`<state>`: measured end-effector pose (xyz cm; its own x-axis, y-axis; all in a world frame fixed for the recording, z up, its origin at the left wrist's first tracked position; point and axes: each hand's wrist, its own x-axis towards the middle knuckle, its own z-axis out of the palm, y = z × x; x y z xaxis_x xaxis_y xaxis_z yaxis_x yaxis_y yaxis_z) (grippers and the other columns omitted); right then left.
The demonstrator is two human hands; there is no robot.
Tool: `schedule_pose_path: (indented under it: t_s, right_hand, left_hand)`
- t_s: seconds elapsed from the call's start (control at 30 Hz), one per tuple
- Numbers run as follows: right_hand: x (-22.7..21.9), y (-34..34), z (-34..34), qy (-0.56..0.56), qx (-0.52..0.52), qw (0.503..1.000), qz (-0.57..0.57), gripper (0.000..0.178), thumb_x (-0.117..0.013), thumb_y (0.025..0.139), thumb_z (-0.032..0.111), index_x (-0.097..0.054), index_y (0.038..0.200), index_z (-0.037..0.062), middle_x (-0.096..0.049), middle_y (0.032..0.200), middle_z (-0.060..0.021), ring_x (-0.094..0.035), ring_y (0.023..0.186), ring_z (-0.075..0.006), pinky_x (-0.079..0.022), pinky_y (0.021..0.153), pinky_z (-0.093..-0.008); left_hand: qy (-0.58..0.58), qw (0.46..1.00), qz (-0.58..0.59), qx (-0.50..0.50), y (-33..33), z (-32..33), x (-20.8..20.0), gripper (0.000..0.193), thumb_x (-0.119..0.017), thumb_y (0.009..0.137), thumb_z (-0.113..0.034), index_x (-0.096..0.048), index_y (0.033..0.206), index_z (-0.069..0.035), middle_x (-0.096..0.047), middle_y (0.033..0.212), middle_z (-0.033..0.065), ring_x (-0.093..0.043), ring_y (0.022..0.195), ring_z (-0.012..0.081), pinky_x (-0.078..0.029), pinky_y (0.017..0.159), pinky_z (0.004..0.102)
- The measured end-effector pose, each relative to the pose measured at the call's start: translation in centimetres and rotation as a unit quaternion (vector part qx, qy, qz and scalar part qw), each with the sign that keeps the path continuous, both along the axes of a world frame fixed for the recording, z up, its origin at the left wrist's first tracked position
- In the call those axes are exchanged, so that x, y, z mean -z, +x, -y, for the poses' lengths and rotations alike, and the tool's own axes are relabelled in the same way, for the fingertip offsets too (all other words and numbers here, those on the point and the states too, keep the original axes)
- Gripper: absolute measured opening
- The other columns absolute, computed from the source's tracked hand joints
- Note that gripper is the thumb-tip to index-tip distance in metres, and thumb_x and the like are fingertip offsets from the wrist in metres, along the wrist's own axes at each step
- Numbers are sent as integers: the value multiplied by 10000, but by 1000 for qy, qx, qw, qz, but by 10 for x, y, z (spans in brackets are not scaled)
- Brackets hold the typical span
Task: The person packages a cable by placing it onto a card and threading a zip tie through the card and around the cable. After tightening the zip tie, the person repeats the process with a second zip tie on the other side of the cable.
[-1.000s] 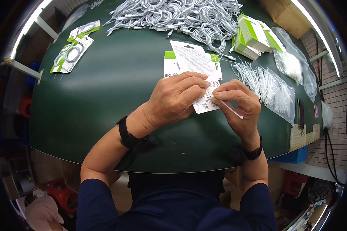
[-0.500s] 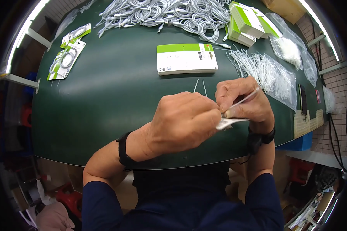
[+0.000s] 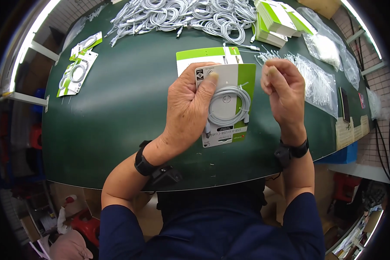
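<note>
My left hand (image 3: 186,104) is holding a white and green card (image 3: 227,78) in the middle of the frame, a little right of centre. The thumb lies flat on its face near the upper left corner, and the other fingers go behind, where I cannot see them. On this card a pale grey cable (image 3: 247,104) is coiled in a ring, with its two plugs toward the lower part of the card, one at each side. A small white tie end (image 3: 245,84) sticks out at the upper right of the ring.

My right hand (image 3: 284,93) is raised just to the right of the card, apart from it. Its fingers are bent inward and the thumb is near them, so the gap is narrow; whether they touch or pinch something, I cannot tell.

Behind the card, a stack of flat cards (image 3: 190,55) lies on the dark green table (image 3: 117,125). At the top of the frame there is a big heap of coiled cables (image 3: 173,17), and at the upper right more stacks of packaging (image 3: 275,19). Beyond my right hand, white cable ties (image 3: 318,89) lie in a clear bag. At the upper left are carded cables (image 3: 77,74).
</note>
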<state>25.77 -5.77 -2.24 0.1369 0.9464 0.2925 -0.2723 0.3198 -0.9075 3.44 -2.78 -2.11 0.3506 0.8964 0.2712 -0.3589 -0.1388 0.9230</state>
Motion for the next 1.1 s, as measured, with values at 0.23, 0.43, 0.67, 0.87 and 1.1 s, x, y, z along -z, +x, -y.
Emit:
schedule_pose_path:
  t_s: [0.23, 0.43, 0.67, 0.87, 1.1]
  right_hand:
    - [-11, -34, 4, 284, 95, 826, 477, 358, -831, 744, -59, -756, 1059, 93, -637, 888, -15, -569, 800, -168, -487, 663, -283]
    - [0, -45, -3, 305, 113, 761, 561, 354, -845, 692, -24, -783, 1002, 137, -627, 869, -7, -575, 781, -206, -508, 617, -309]
    - [4, -41, -5, 309, 112, 747, 577, 363, -857, 685, 3, -783, 1013, 139, -627, 868, -3, -575, 766, -193, -525, 592, -308]
    - [7, -41, -6, 312, 125, 742, 580, 345, -862, 681, 17, -765, 992, 129, -620, 866, -2, -569, 757, -194, -514, 582, -312]
    - [6, -47, -9, 320, 143, 735, 580, 254, -843, 738, 46, -698, 944, 76, -613, 867, -37, -571, 749, -232, -493, 588, -350]
  left_hand:
    - [-83, 996, 39, -11, -2, -19, 17, 229, -511, 1097, -138, -610, 1212, 33, -734, 1024, 95, -683, 875, 95, -584, 752, 272]
    - [-74, 997, -4, 4, -4, -25, 29, 262, -508, 1095, -119, -596, 1295, 26, -719, 1159, 135, -707, 993, 152, -601, 876, 311]
    - [-87, 996, 14, -16, 3, -24, 34, 226, -513, 1085, -127, -622, 1215, 21, -727, 1045, 88, -663, 881, 84, -571, 749, 265]
    - [-105, 994, 31, -4, 4, -21, 34, 227, -517, 1086, -130, -621, 1221, 19, -722, 1047, 82, -652, 888, 78, -566, 760, 260]
    - [-109, 993, 41, 13, 4, -19, 35, 229, -543, 1086, -154, -621, 1216, 18, -717, 1053, 76, -646, 902, 73, -561, 774, 254]
